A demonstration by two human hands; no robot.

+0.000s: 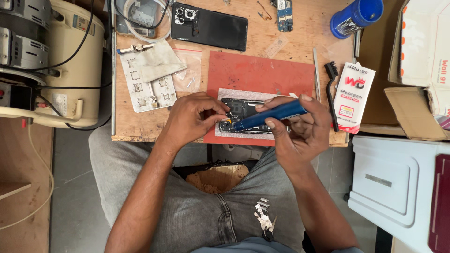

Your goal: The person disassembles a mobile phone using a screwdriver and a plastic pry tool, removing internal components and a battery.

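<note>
An opened black phone [241, 110] lies on a white padded sheet [243, 93] over a red mat [260, 72] at the front of the wooden table. My right hand [302, 126] grips a blue screwdriver [269, 115], its tip down at the phone's left end. My left hand [192, 117] rests on that same left end, fingertips pinched close to the screwdriver tip; what they pinch is too small to tell.
A black phone back cover [211, 28] lies behind the mat. A metal plate with a cloth [150, 70] and a small plastic bag [187, 70] sit left. A black brush [332, 89], a white packet [356, 96], a blue bottle [356, 16] and cardboard boxes [422, 61] stand right.
</note>
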